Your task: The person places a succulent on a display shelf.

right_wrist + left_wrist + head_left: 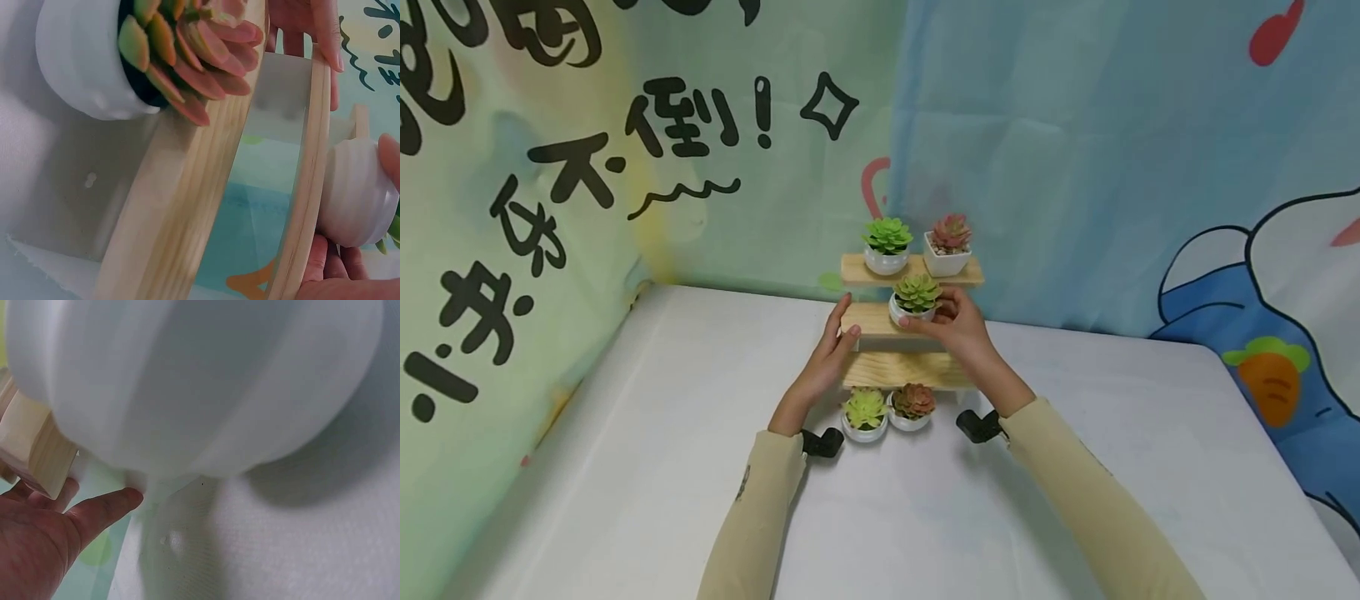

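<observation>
A three-tier wooden shelf [895,369] stands toward the table's back. On its middle board, my right hand [962,329] holds a potted green succulent [917,293] with thumb and fingers at its round white pot, also seen in the right wrist view as a white pot [351,194]. My left hand [827,362] is at the left ends of the boards, its fingers extended and thumb near the middle board. In the left wrist view, that left hand [44,544] lies by a board end [44,444], its thumb straight.
On the top board sit a bright green succulent [886,242] and a reddish one [950,246] in a square pot. Before the shelf stand a yellow-green succulent [865,412] and a red-brown succulent [912,407]. A printed cloth backdrop [1037,167] hangs behind the white table [625,458].
</observation>
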Demonstrator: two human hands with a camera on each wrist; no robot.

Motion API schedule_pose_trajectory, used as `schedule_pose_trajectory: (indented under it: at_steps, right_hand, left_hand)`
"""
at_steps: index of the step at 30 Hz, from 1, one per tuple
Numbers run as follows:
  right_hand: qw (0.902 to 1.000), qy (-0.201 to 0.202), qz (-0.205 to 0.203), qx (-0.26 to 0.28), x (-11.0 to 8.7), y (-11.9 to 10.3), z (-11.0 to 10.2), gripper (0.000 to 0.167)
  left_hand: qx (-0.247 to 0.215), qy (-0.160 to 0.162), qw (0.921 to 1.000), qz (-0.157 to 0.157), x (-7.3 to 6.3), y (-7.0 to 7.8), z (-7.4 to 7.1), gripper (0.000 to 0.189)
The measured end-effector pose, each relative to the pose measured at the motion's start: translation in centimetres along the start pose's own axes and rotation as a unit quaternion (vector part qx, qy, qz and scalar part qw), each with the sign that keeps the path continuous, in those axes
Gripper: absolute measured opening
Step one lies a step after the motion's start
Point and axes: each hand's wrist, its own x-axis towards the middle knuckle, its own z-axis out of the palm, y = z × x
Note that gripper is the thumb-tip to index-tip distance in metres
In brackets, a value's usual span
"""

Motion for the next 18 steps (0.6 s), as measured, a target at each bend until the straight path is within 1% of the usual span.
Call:
schedule_pose_trajectory:
  at_steps: [6, 7, 9, 14, 18]
  right_hand:
    - [1.0, 0.0, 0.004, -0.002, -0.1, 0.2, -0.3, 0.075]
    - [1.0, -0.001, 0.002, -0.001, -0.1, 0.2, -0.4, 0.077]
    - [1.0, -0.003, -0.003, 0.004, -0.2, 0.3, -0.6, 0.078]
    - [0.9983, 0.002, -0.03, 0.051, -1.1, 0.8, -1.0, 0.071]
    - [0.996, 0.01, -0.048, 0.074, -2.2, 1.6, -1.2, 0.063]
  left_hand:
    - [0.007, -0.008, 0.9999, -0.009, 0.0, 0.4, 0.2, 0.059]
    - [0.005, -0.008, 0.9999, -0.01, 0.0, 0.5, 0.2, 0.059]
    - [0.004, -0.01, 0.9999, -0.011, -0.4, 1.4, 0.2, 0.059]
    - [0.005, -0.016, 0.9998, -0.013, -1.1, 3.5, 0.1, 0.058]
    - [0.006, -0.018, 0.9997, -0.018, -1.2, 3.9, -0.1, 0.058]
